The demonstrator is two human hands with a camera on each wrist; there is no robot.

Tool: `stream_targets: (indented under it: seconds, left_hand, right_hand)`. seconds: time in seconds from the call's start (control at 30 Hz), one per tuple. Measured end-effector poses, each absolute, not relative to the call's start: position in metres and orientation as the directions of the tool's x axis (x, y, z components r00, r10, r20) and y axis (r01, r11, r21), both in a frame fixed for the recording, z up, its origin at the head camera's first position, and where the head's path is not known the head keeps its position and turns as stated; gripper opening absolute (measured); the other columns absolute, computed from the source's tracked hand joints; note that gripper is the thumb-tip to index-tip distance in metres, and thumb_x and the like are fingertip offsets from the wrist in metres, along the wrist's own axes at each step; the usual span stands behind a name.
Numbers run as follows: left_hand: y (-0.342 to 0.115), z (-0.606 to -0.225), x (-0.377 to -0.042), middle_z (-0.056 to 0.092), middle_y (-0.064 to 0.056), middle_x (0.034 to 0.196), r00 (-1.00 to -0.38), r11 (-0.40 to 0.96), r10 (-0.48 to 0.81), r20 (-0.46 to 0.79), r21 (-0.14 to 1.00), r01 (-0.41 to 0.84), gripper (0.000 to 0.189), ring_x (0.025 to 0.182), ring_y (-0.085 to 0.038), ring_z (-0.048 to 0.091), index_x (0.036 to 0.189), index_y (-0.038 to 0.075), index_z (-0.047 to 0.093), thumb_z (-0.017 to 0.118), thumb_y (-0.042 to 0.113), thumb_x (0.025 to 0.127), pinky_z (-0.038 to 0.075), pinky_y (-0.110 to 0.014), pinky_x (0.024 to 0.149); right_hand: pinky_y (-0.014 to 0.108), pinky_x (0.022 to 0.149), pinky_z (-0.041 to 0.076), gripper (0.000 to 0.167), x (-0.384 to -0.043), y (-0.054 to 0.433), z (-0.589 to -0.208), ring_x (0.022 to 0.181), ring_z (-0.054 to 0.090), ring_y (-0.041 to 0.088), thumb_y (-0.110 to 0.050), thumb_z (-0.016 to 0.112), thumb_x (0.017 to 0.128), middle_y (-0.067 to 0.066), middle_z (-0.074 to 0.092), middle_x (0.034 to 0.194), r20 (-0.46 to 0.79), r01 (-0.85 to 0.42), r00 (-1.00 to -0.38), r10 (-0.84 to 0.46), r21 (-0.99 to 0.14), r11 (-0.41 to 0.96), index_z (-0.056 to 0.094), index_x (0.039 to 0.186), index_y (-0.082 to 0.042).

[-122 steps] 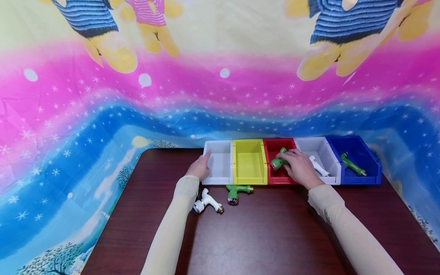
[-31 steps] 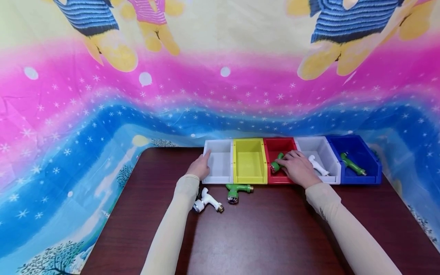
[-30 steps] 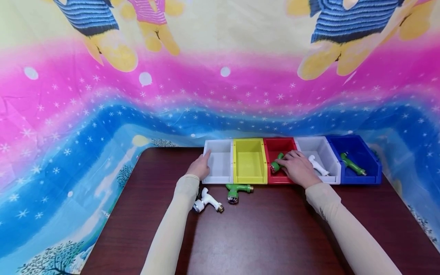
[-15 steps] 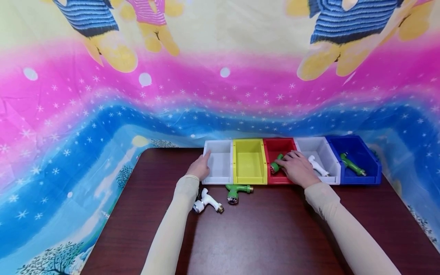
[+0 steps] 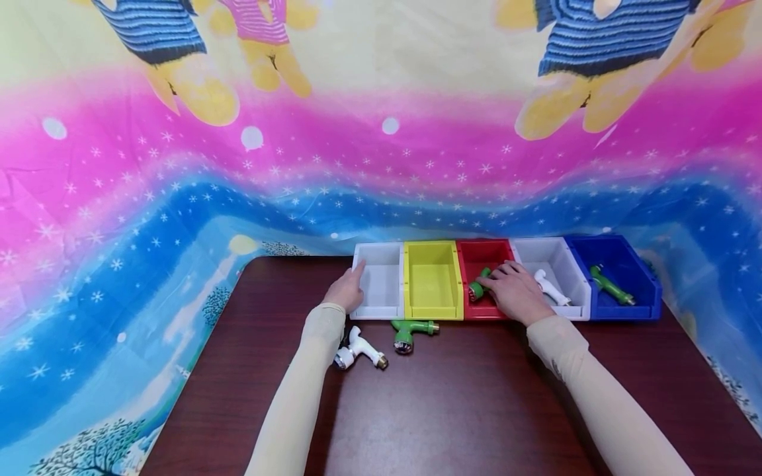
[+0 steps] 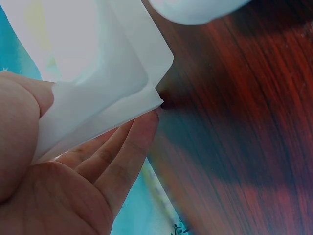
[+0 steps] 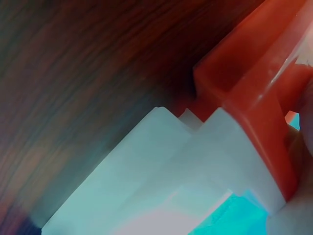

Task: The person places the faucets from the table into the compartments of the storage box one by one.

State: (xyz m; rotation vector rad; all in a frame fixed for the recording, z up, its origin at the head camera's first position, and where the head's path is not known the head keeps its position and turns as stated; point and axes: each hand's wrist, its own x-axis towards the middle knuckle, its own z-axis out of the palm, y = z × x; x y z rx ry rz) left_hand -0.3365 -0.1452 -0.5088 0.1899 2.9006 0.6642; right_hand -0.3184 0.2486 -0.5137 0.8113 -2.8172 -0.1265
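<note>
In the head view my left hand point(image 5: 344, 291) grips the side wall of the leftmost white bin point(image 5: 381, 311). The left wrist view shows the thumb on the wall's inner side and the fingers point(image 6: 117, 161) along its outside. My right hand point(image 5: 519, 292) reaches into the red bin point(image 5: 485, 249), its fingertips on a green tap point(image 5: 478, 288) with a dark end. The palm covers part of the bin's right wall and the tap's right end. In the right wrist view only a strip of this hand shows beside the red bin's wall point(image 7: 264, 137).
A yellow bin point(image 5: 431, 312), second white bin point(image 5: 544, 247) and blue bin point(image 5: 607, 247) share the row. A white tap point(image 5: 552, 288) and green tap point(image 5: 612, 285) lie in the last two. Another white tap point(image 5: 360, 348) and green tap point(image 5: 411, 334) lie in front on the table point(image 5: 446, 410).
Compared with the oldest frame, my right hand has lowered the green tap deeper into the red bin. Over the last second both hands stay almost still; the left keeps its place on the white bin.
</note>
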Motion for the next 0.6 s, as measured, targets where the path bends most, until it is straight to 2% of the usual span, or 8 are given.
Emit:
stream_targets:
  seconds: [0.23, 0.6]
  left_hand:
    - [-0.1457, -0.5086, -0.336, 0.032, -0.02, 0.167, -0.979, 0.892, 0.153, -0.134, 0.446, 0.079, 0.071, 0.144, -0.037, 0.048, 0.167, 0.019, 0.022, 0.052, 0.005, 0.104, 0.044, -0.051, 0.116]
    - [-0.1429, -0.5073, -0.3354, 0.035, -0.019, 0.166, -0.98, 0.899, 0.149, -0.134, 0.432, 0.078, 0.071, 0.144, -0.036, 0.048, 0.167, 0.019, 0.021, 0.051, 0.005, 0.104, 0.044, -0.049, 0.117]
  right_hand:
    - [0.056, 0.116, 0.04, 0.038, -0.3177, 0.247, -0.5106, 0.118, 0.06, 0.037, -0.009, 0.068, 0.094, 0.014, 0.075, 0.114, 0.146, -0.519, -0.829, -0.539, 0.157, 0.84, 0.072, 0.132, -0.015]
    - [0.056, 0.117, 0.038, 0.041, -0.3174, 0.2463, -0.5076, 0.12, 0.059, 0.037, -0.008, 0.068, 0.093, 0.015, 0.074, 0.117, 0.094, -0.513, -0.839, -0.535, 0.191, 0.837, 0.071, 0.134, -0.015]
